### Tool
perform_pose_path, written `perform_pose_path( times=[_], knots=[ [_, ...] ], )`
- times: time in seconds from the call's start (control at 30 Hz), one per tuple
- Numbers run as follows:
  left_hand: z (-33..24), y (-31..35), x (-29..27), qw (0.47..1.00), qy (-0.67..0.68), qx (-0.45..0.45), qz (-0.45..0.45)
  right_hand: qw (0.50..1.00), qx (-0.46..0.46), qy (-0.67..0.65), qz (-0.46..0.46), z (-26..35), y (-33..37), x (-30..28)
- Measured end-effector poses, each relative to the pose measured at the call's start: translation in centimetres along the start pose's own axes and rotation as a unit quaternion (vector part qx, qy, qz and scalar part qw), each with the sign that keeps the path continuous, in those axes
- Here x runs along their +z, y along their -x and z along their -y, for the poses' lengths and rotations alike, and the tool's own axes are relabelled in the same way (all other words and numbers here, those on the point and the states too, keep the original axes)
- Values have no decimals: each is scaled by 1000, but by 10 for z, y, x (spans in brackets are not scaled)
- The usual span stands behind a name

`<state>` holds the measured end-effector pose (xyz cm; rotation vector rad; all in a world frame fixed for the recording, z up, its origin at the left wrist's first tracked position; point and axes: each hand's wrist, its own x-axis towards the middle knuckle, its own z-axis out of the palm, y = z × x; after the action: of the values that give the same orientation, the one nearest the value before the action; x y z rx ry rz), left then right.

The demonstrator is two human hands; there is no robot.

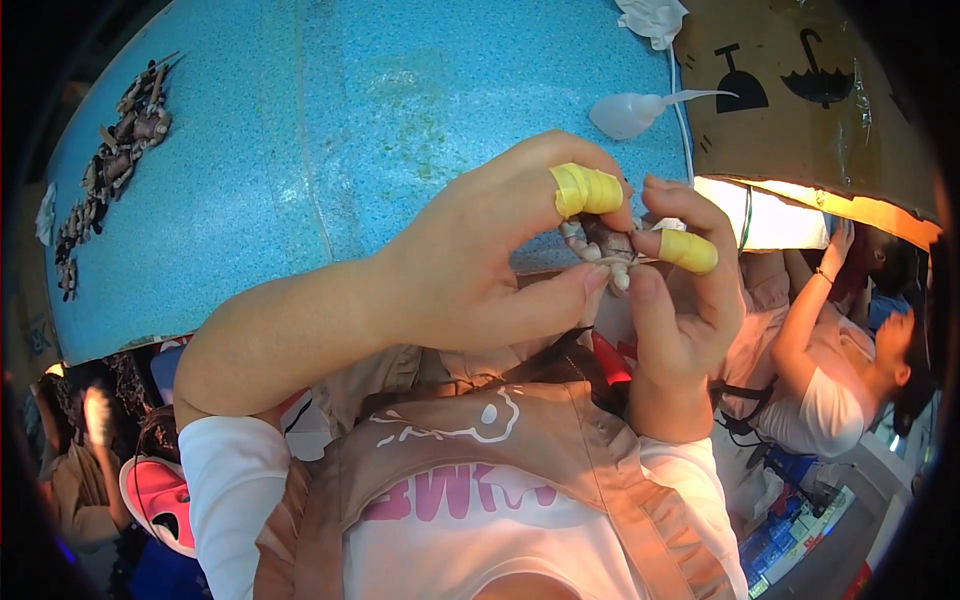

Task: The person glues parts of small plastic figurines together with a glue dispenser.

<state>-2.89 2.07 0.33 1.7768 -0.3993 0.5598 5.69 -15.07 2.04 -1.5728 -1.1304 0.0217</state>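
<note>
Between my two hands, near the table's front edge, is a small brown and cream figurine (612, 242). My left hand (470, 240) has its thumb and forefinger closed on one side of it. From the other side my right hand (690, 290) pinches it between thumb and forefinger. Yellow tape wraps a finger of each hand. My fingers hide part of the figurine, so its exact shape is unclear. A row of similar brown and cream figurines (120, 155) lies at the far left of the blue table (400, 90).
Beyond my hands, a translucent squeeze bottle (627, 116) with a thin spout lies on the table. Crumpled white tissue (652, 18) sits behind it. A cardboard box (800, 130) stands at the back right. One person (820, 400) is at the right, another (85, 480) at the lower left.
</note>
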Motion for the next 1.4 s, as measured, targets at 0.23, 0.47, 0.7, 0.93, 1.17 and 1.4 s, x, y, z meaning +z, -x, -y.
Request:
perform_pose_path(
  times=[0.23,0.47,0.7,0.93,1.17,1.4],
  knots=[
    [-1,-5,3,999,-44,17,-23,999,18,27,-1,4,-3,0],
    [2,-3,4,997,-76,9,-18,994,94,57,16,12,-7,2],
    [-9,-6,6,951,192,-235,-68,999,21,24,0,-6,-5,-1],
    [-13,0,-6,856,370,-360,26,995,27,84,34,-13,7,-4],
    [-11,-3,-6,876,358,-320,48,992,100,-43,57,-12,5,-7],
    [-16,-1,-7,860,384,-335,34,984,132,-116,38,-8,8,0]
  ],
)
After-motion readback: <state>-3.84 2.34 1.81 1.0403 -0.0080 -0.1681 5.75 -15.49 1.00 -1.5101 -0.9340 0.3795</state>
